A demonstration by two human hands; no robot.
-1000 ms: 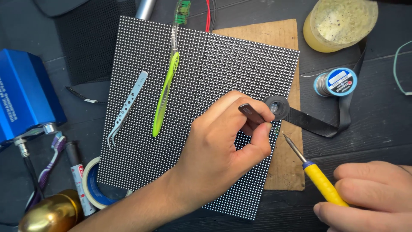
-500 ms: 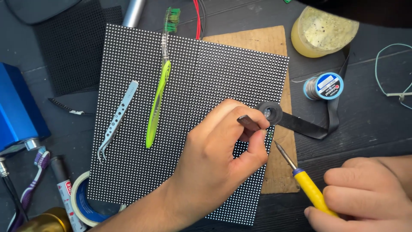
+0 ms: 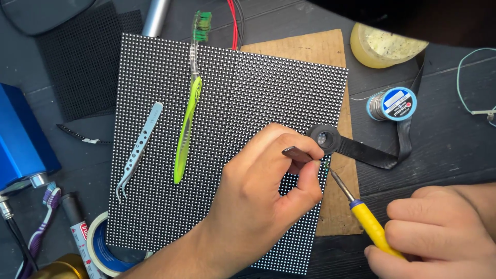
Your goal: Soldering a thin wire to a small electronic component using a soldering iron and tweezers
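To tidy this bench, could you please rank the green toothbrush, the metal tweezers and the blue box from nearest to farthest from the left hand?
From the left hand:
1. Green toothbrush, lying on the dotted panel.
2. Metal tweezers, farther left.
3. Blue box, left edge.

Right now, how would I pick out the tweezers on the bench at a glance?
Find the big black dotted panel in the middle of the bench. On its left part lie two long tools side by side: a lime-green toothbrush and, left of it, the tweezers. They alone are silver metal, with a row of holes and a curved tip.
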